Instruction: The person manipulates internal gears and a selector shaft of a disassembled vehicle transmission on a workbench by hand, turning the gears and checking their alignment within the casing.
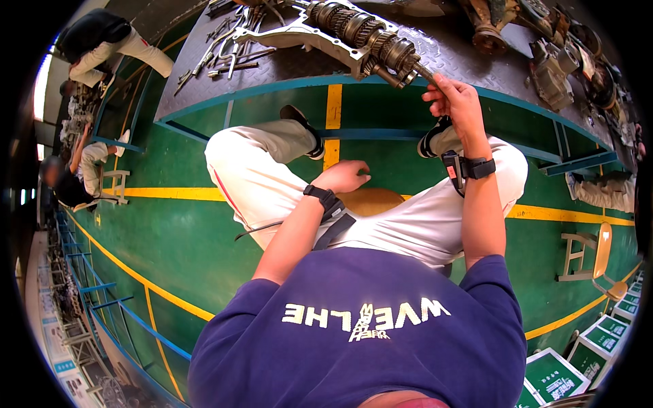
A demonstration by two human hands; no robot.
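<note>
Gear shaft assy (360, 30), 1 pc.: at open metal casing (326, 46), near front edge of steel-top workbench (449, 42). R hand (454, 102): thumb + fingers pinched on shaft's protruding end. L hand (347, 177): nothing seen in it, fingers loosely curled, well apart from shaft. Handling, adv.: steady pinch, shaft in line; L hand prob. useful under wt. of gears. Misc.: hand tools (233, 66), L of casing; castings (554, 75), R. Obstr.: casing rim close by gears.

Wide fisheye view from the left of 2 head-worn cameras, aimed steeply down over the wearer's left hand (345, 177) and right hand (458, 102). The navy shirt (354, 299) looms close at bottom centre; the worktop (500, 76) sits farther off, at the top.
</note>
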